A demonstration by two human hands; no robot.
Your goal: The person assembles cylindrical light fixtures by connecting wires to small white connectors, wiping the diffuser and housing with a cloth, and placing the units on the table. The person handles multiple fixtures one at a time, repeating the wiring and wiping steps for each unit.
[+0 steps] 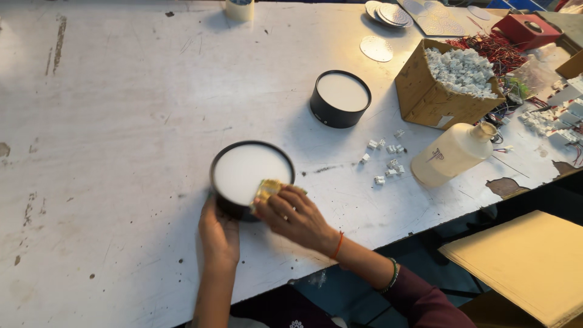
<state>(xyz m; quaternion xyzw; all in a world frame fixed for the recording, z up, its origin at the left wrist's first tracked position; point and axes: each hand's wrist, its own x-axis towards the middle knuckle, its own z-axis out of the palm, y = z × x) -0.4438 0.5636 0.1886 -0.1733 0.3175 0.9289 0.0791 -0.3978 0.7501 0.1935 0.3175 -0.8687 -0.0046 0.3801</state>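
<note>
Bright overhead glare, soft shadows

Scuffed white worktop (pixel 109 121): two black round lamps (pixel 251 177) (pixel 340 98) mid-board; carton (pixel 446 85), bottle (pixel 452 153), loose white connectors (pixel 385 161) toward right edge; discs (pixel 388 15) at far edge.

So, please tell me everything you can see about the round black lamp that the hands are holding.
The round black lamp is a short cylinder with a dark rim and a flat, milky white face turned upward. It stands on the worn white table. The left hand grips its near side; the right hand presses a yellowish cloth on the face's near right edge.
</note>
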